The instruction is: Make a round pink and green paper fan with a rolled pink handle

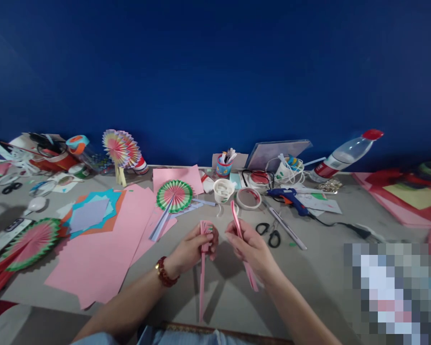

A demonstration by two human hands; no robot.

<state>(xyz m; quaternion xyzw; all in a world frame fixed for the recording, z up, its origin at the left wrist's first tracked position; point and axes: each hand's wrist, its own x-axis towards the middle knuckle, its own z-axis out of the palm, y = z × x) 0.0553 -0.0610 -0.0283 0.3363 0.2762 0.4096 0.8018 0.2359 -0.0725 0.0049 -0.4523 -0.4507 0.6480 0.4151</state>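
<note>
My left hand (188, 249) is closed on a pleated pink paper bundle (204, 226) with bits of green at its edge. A narrow pink strip (201, 292) hangs straight down below that hand. In my right hand (253, 247), fingers pinch a long folded pink paper strip (234, 213), tilted, its ends showing above and below the grip. The two hands are apart over the front of the table. Beyond them lies a round pink and green paper fan (174, 196) with lilac strips (161, 225) as its handle. Black-handled scissors (274, 238) lie just right of my right hand.
Pink sheets (104, 254) and blue papers (91, 215) cover the left side, near another fan (34, 242). A tape roll (249, 198), white cup (223, 190), blue glue gun (294, 199) and utility knife (287, 227) lie ahead. A tilted bottle (345, 155) stands by the blue wall.
</note>
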